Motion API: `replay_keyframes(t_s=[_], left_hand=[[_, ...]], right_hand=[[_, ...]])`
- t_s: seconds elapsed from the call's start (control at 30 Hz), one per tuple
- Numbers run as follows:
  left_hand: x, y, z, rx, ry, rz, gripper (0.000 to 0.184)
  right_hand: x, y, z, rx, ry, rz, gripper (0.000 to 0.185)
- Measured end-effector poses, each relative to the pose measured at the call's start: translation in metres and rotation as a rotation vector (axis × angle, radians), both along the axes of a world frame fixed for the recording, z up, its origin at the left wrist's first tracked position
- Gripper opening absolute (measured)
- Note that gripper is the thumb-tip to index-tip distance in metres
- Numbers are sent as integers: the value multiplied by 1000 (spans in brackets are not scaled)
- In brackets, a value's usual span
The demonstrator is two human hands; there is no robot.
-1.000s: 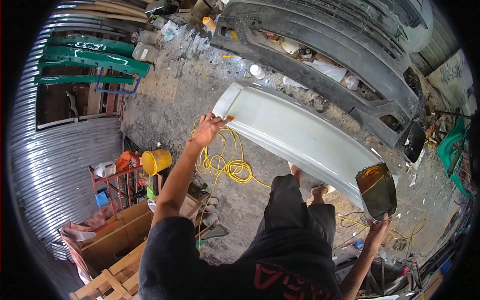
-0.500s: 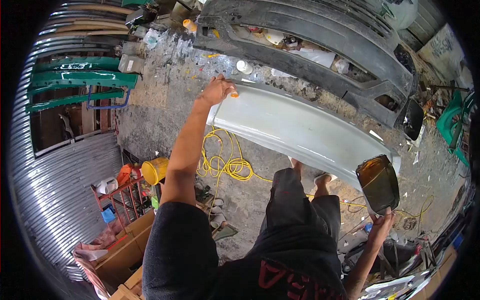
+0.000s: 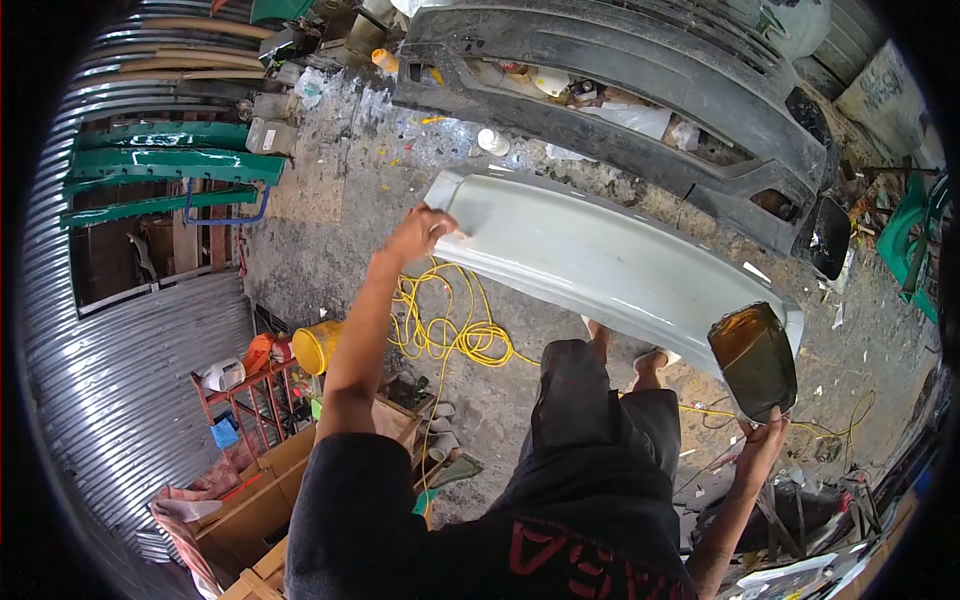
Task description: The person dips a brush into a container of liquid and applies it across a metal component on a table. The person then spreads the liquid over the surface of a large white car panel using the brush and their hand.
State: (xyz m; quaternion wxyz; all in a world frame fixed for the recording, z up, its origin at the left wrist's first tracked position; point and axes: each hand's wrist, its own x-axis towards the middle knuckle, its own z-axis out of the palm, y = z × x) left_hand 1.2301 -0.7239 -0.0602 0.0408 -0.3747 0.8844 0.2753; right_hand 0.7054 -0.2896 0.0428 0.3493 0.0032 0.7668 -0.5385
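Note:
A long, curved whitish panel (image 3: 590,245), like a vehicle body part, lies slantwise in front of me. Over its left end is my left hand (image 3: 420,236), fingers bent together and slightly blurred. Something small and pale shows at its fingertips, too smeared to name. On the right, my right hand (image 3: 764,440) grips the near edge of a dark amber, rounded-rectangular open container (image 3: 755,365), which is tilted over the panel's right end. What the container holds is hard to make out.
A large dark grey bumper (image 3: 620,110) lies beyond the panel. A white bottle (image 3: 492,142) stands between them. Yellow cable (image 3: 465,335) coils on the floor. At left are green panels (image 3: 180,163), a yellow bucket (image 3: 316,348) and a red rack (image 3: 262,400).
My left hand has come nearer along the panel's left end, from the far edge towards the near edge. The orange bit seen at its fingertips no longer shows. My right hand keeps the container nearly in place.

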Motion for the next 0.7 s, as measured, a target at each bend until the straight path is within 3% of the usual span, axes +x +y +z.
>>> replay_keyframes(t_s=[0.07,0.13,0.2,0.23,0.37,0.43,0.47,0.53,0.57,0.6,0.63,0.7], left_hand=[[-4,-33,-37,-13,17,37,18],[-16,-52,-43,-33,32,69,15],[-33,-51,-47,-289,45,173,13],[-46,-38,-44,-464,134,228,14],[-67,38,-74,-551,26,231,18],[-91,75,-65,-597,27,183,20],[-111,88,-43,-544,87,190,20],[-142,115,-22,-443,191,173,20],[-146,120,-19,-284,387,342,17],[-159,126,-15,-112,572,507,14],[-180,134,4,-82,599,491,14],[-200,139,56,214,711,546,15]], right_hand=[[1,-1,3,-5,27,-22,46],[-1,3,1,-50,40,-19,45],[-1,5,1,-35,63,-24,46],[-1,8,1,-23,70,-27,46],[-4,14,-2,28,24,11,53],[4,-1,2,51,17,8,62],[7,-11,9,58,10,95,61],[4,-4,-16,162,56,29,67],[7,-18,-7,155,46,139,70],[3,-14,-26,137,121,238,67],[12,-35,-11,60,-4,230,63],[21,-57,-20,-65,50,304,61]])
